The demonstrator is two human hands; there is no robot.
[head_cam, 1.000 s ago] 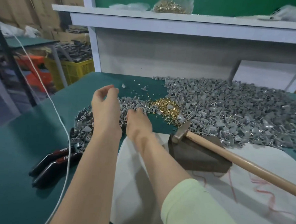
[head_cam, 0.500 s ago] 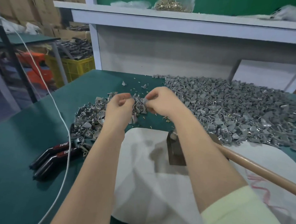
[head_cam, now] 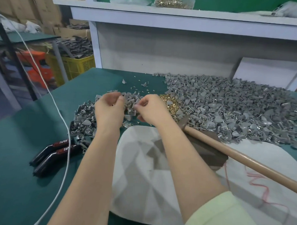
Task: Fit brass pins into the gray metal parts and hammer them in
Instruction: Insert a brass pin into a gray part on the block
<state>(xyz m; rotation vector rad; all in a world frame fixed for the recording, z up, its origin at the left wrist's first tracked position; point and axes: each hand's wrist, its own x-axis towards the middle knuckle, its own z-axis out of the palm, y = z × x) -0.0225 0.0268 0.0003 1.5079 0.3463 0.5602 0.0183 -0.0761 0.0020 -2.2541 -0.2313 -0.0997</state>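
My left hand [head_cam: 109, 109] and my right hand [head_cam: 153, 110] hover close together over the green table, above a small heap of gray metal parts [head_cam: 83, 120]. The right hand's fingertips pinch a gray part [head_cam: 136, 102]. The left hand's fingers are curled with the thumb against them; what they hold is hidden. A heap of brass pins [head_cam: 172, 105] lies just right of my right hand. The hammer [head_cam: 243, 159] lies with its head by the pins and its wooden handle across a dark metal block [head_cam: 208, 153].
A large pile of gray parts [head_cam: 237, 112] covers the table's right side. A white pad [head_cam: 142, 171] lies under my forearms. Two black utility knives [head_cam: 53, 152] and a white cable [head_cam: 66, 126] are at the left. A bag of pins [head_cam: 173, 2] sits on the shelf.
My right hand came away from the brass pins and met the left over the gray heap. Since then the hands have drawn slightly apart, uncovering the pins.
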